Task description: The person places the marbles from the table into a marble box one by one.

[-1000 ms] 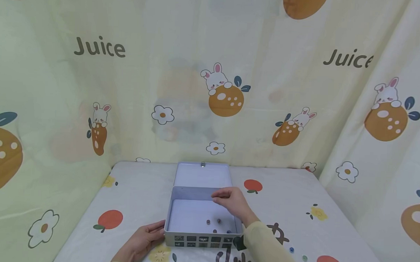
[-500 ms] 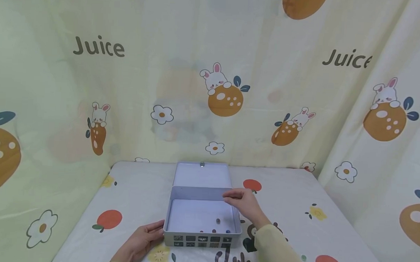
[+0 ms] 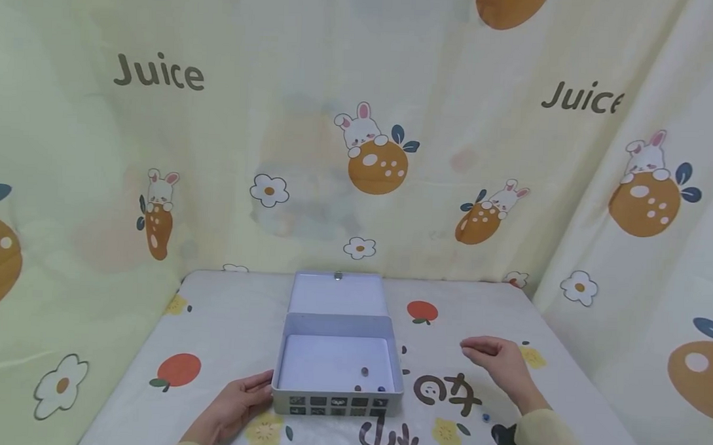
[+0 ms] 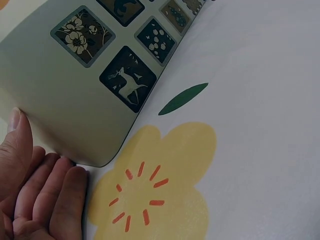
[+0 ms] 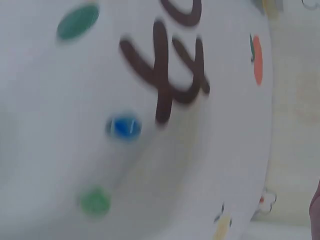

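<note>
A pale tin box [image 3: 336, 404] with rows of small printed pictures on its front stands on the table. Several marbles lie inside it near the front wall, among them a dark one [image 3: 365, 371] and a blue one [image 3: 381, 389]. My left hand [image 3: 232, 405] rests against the box's left side, thumb and fingers touching the wall. Off to the right of the box, my right hand [image 3: 501, 368] hovers over the table, fingers close together and no object visible in them. A blue marble [image 5: 125, 128] and a green marble [image 5: 95, 201] lie on the table in the right wrist view.
The box's hinged lid [image 3: 337, 294] lies back behind it, away from me. A white tablecloth [image 3: 223, 336] printed with fruit, flowers and dark lettering covers the table. A patterned curtain [image 3: 300, 142] hangs behind and at both sides.
My right hand has moved from above the box to the right, out over the table. Marbles inside the box have rolled. My left hand has stayed at the box.
</note>
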### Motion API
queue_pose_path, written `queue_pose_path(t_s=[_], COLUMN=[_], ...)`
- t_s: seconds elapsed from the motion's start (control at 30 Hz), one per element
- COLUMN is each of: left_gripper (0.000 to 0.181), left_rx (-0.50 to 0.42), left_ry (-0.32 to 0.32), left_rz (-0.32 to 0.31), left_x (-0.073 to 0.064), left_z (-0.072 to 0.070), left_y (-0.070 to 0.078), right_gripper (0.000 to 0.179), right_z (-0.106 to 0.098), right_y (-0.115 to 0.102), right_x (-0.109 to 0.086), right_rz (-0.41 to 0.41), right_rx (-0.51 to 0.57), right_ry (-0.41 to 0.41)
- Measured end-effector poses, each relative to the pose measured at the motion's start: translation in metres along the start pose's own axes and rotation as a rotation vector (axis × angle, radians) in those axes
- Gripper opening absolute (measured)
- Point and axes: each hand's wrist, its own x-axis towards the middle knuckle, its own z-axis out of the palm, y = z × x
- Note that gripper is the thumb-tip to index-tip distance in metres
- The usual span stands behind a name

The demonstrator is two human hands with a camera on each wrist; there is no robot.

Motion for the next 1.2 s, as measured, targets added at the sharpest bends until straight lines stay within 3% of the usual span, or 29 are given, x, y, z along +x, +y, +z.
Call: queue_pose_path(t_s=[0.23, 0.63, 0.9, 1.2], left_gripper=[0.065, 0.061, 0.062, 0.062], left_rx=[0.010, 0.017, -0.035, -0.040], left_ry=[0.016, 0.030, 0.030, 0.016], left_rz=[0.016, 0.011, 0.001, 0.021], left_x=[0.000, -0.003, -0.002, -0.005], left_z=[0.001, 0.004, 0.003, 0.004], left_y=[-0.001, 0.002, -0.002, 0.002], right_gripper=[0.038, 0.027, 0.024, 0.016], right_z=[-0.044, -0.037, -0.025, -0.016], right_y=[0.034, 0.096, 0.103, 0.088], right_x=[-0.022, -0.064, -0.069, -0.079], right_rz=[0.046, 0.283, 0.243, 0.194], right_rx=[-0.060, -0.071, -0.157, -0.277], right_ry=[0.017, 0.023, 0.014, 0.012])
